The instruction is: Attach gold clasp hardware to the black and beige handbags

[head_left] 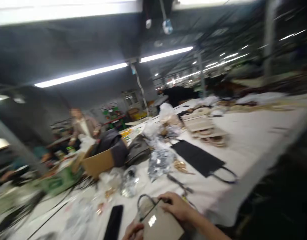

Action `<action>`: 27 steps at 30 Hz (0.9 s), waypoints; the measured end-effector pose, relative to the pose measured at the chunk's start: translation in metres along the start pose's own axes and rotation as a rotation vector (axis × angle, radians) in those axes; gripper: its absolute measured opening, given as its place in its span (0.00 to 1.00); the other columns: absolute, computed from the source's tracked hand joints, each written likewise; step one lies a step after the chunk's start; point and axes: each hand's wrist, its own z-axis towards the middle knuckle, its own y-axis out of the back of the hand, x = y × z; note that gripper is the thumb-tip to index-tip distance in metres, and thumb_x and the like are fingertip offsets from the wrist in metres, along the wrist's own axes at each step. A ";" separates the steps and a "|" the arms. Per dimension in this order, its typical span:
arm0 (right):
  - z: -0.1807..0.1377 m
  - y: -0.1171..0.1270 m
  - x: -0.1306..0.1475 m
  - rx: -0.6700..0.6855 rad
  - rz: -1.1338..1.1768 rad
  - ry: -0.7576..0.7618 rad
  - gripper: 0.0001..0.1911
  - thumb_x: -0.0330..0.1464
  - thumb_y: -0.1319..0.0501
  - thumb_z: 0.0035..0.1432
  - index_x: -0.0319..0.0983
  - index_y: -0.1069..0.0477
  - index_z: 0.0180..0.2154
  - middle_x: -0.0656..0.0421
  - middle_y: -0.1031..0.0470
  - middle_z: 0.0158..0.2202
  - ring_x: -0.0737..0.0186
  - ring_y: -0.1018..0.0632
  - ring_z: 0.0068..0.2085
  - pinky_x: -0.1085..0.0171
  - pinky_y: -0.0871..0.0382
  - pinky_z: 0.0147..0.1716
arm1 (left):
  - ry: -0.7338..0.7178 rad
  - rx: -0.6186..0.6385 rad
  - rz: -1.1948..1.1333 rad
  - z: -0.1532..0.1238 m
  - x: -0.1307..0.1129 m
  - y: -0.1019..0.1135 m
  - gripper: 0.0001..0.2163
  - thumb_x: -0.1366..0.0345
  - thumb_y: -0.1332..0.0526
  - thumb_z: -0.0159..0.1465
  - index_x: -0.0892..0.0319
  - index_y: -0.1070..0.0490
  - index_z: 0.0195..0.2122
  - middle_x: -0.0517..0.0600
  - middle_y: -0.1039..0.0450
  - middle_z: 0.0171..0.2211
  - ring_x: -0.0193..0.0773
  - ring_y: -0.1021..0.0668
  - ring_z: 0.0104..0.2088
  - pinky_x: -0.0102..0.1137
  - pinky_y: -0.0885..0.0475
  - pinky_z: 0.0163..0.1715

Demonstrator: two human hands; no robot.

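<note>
Low in the head view, a beige handbag (pixel 162 222) with a dark top edge and a looped handle is held between my two hands. My right hand (pixel 177 206) is closed over its upper right corner, thumb on the front panel. At the lower left edge, my left hand (pixel 133 230) grips the bag's side, partly cut off by the frame. A shiny pale patch shows on the front. Left of the bag lies a dark flat strip (pixel 113 222). Beyond my right hand, a slim dark tool (pixel 179 183) rests on the cloth, too blurred to name.
The white-covered table (pixel 258 143) stretches away to the right. On it lie a black flat bag (pixel 198 156), stacked beige pieces (pixel 203 128), clear plastic bags (pixel 159 163) and gold hardware (pixel 180 166). A cardboard box (pixel 99 163) holds dark material. Another person (pixel 84 125) stands beyond it.
</note>
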 end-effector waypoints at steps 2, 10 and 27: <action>0.006 -0.001 -0.016 0.018 -0.010 -0.006 0.32 0.50 0.35 0.60 0.41 0.14 0.59 0.47 0.17 0.60 0.36 0.19 0.62 0.46 0.29 0.67 | 0.003 -0.019 -0.053 -0.012 0.016 0.046 0.15 0.51 0.23 0.59 0.57 0.15 0.39 0.59 0.16 0.54 0.57 0.18 0.58 0.50 0.22 0.61; 0.008 0.009 -0.037 0.104 0.016 0.011 0.37 0.55 0.34 0.55 0.41 0.14 0.59 0.46 0.18 0.62 0.34 0.21 0.65 0.46 0.30 0.68 | -0.006 0.049 -0.298 -0.024 0.031 0.055 0.16 0.64 0.31 0.46 0.60 0.12 0.36 0.62 0.17 0.57 0.61 0.21 0.60 0.46 0.30 0.62; 0.010 0.006 -0.039 0.112 0.009 0.003 0.37 0.55 0.35 0.58 0.42 0.15 0.61 0.48 0.19 0.64 0.35 0.22 0.67 0.45 0.31 0.70 | -0.048 0.076 -0.338 -0.013 0.048 0.056 0.13 0.62 0.29 0.46 0.58 0.11 0.34 0.64 0.19 0.61 0.66 0.24 0.66 0.49 0.33 0.69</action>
